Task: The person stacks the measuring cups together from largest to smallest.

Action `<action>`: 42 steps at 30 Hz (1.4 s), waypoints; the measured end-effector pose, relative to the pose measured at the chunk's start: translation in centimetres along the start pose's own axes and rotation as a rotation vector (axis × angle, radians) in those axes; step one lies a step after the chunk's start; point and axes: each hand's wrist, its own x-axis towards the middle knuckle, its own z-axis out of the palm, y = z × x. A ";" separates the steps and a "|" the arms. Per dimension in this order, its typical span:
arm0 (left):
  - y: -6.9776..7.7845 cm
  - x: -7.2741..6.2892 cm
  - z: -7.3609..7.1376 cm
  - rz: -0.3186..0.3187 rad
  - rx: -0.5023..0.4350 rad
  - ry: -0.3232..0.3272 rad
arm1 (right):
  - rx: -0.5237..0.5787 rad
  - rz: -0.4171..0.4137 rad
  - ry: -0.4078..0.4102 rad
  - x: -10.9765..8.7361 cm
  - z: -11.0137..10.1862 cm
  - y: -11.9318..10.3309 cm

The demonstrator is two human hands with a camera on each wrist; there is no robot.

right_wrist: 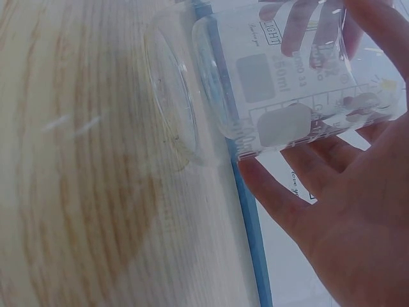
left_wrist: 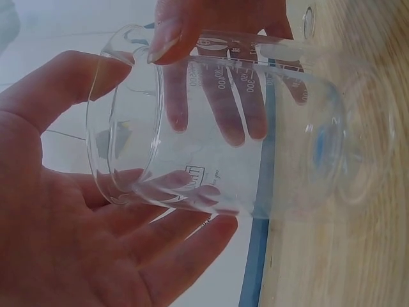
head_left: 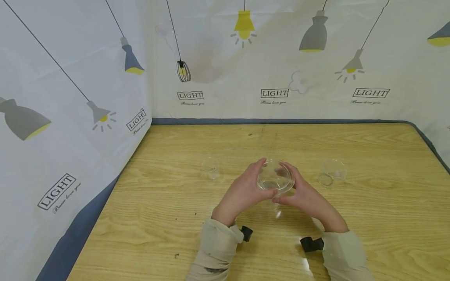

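A clear glass beaker with printed graduations is held between both hands at mid-table. My left hand curves round its left side, thumb at the near rim. Round the right side my right hand curls, its thumb lying close below the left one. In the left wrist view the beaker shows fingers through its wall, and its base is close over the wood. The right wrist view has white lettering on the beaker, with fingers along its side; a fainter round glass outline overlaps the area below its base.
A small clear glass vessel stands to the left on the wooden table. Another clear glass vessel is at the right. White curtain printed with lamps hangs along the back and left table edges.
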 end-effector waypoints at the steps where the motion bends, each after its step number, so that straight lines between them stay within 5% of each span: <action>1: 0.0 0.0 0.0 0.001 0.006 0.002 | 0.000 -0.001 -0.001 0.0 0.0 0.0; 42: 0.0 -0.1 -0.1 0.014 0.025 0.002 | 0.031 0.007 -0.015 -0.1 0.0 -0.8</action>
